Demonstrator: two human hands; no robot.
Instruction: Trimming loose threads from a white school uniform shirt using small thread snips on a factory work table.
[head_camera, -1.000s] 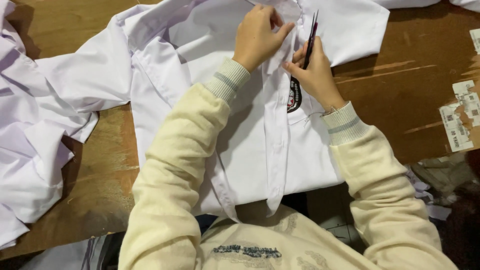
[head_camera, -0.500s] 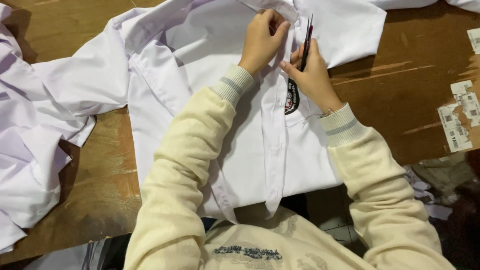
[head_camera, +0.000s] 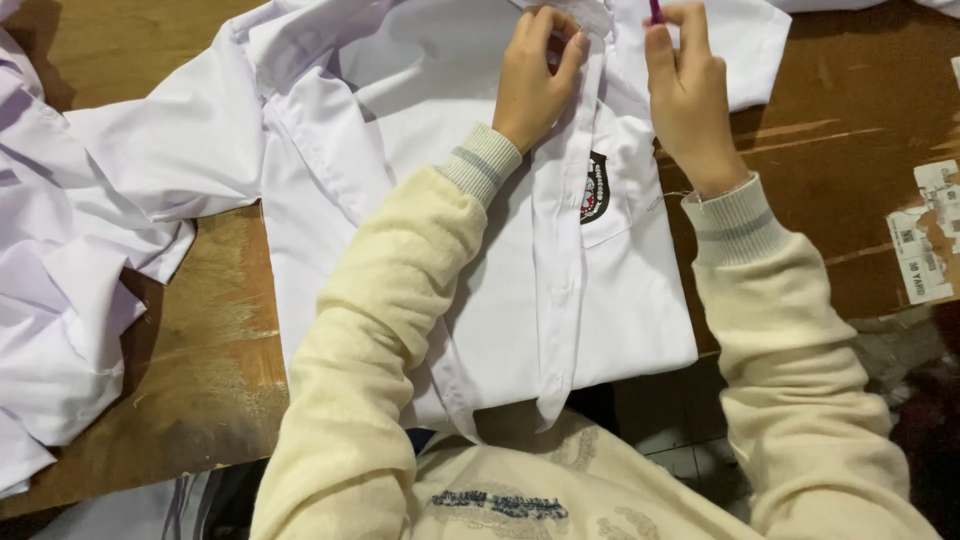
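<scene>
A white shirt (head_camera: 420, 150) lies face up on the wooden table (head_camera: 200, 340), its button strip running down the middle and a dark badge (head_camera: 596, 187) on the chest pocket. My left hand (head_camera: 535, 75) pinches the top of the button strip near the collar. My right hand (head_camera: 685, 95) hovers beside it over the pocket side, fingers closed on a thin dark tool (head_camera: 656, 10) whose tip pokes out at the frame's top. Most of the tool is hidden. Both arms wear cream sleeves.
More white garments (head_camera: 60, 290) are heaped at the left of the table. Brown cardboard (head_camera: 850, 130) with torn paper labels (head_camera: 925, 245) covers the right side. The table's near edge runs just before my body.
My right hand has lifted off the shirt and moved up and right with the tool. My left hand stays on the button strip near the collar.
</scene>
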